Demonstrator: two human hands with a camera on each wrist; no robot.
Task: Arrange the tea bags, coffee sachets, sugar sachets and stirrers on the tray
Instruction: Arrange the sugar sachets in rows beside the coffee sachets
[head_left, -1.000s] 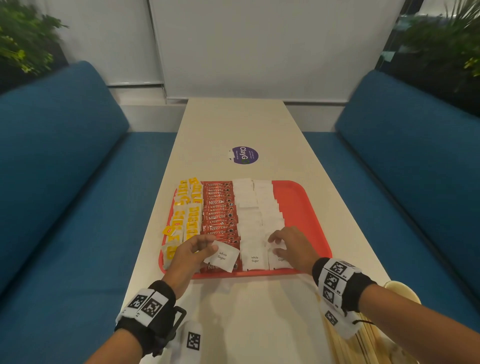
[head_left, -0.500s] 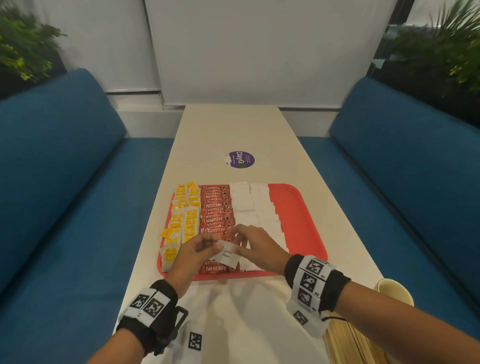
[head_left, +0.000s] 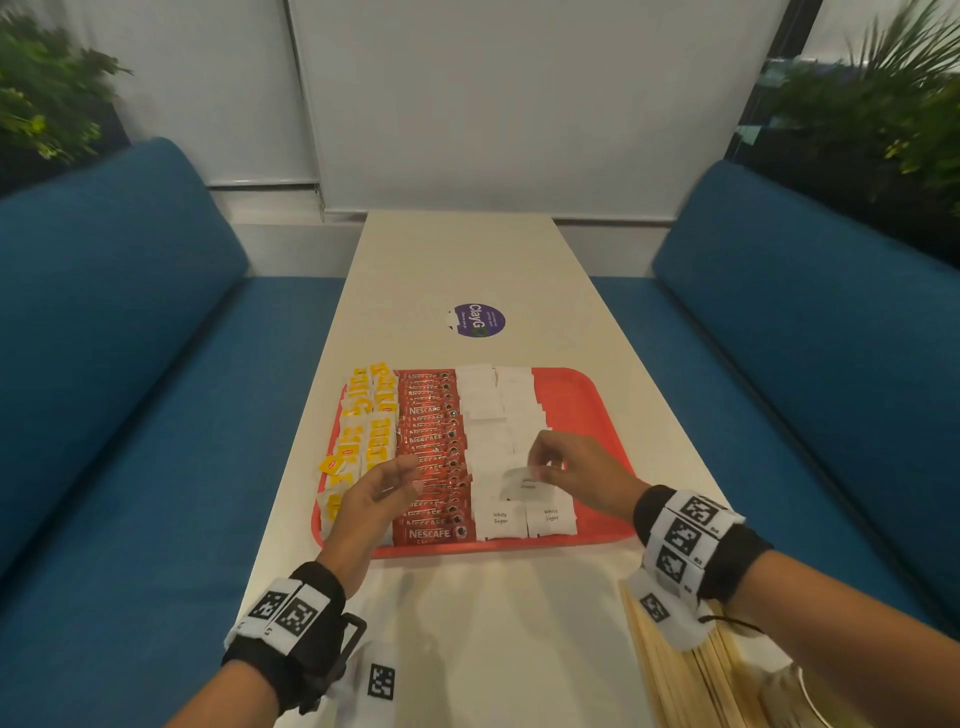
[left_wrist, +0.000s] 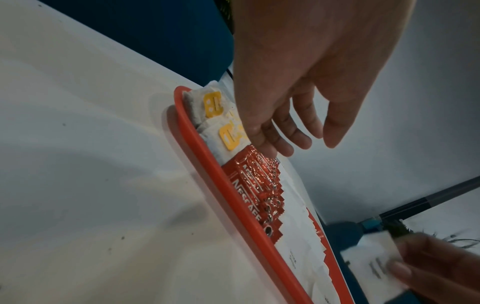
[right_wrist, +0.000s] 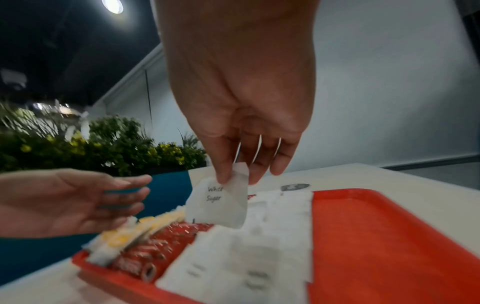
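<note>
Since the earlier frames, the sugar sachet (right_wrist: 219, 202) passed from your left hand (head_left: 374, 496) to your right hand (head_left: 576, 475), and the two hands drew apart. Your right hand pinched the sachet by its top edge between thumb and forefinger and held it, hanging, above the two white sugar columns (head_left: 501, 441) towards the near edge of the red tray (head_left: 582, 400). Your left hand held nothing; its fingers were loosely spread and nearly straight over the tea bags (head_left: 363, 431) and the red coffee sachets (head_left: 434, 452) at the tray's near-left corner.

Tea bags filled the left edge of the tray, coffee sachets came next, and the sugar columns lay just beside them. Right of the sugar, a bare strip of tray ran along the right edge from far corner to near corner. The tray sat near the front edge of the table (head_left: 467, 260), with a purple round sticker (head_left: 478, 320) beyond its far edge.

Wooden stirrers (head_left: 680, 670) lay off the tray at the table's near-right corner, partly under your right wrist and cut off by the picture's edge. Both wrist views were blurred, so print on the lying sugar sachets was unreadable there; your left hand hid the nearest tea bags in the head view.
</note>
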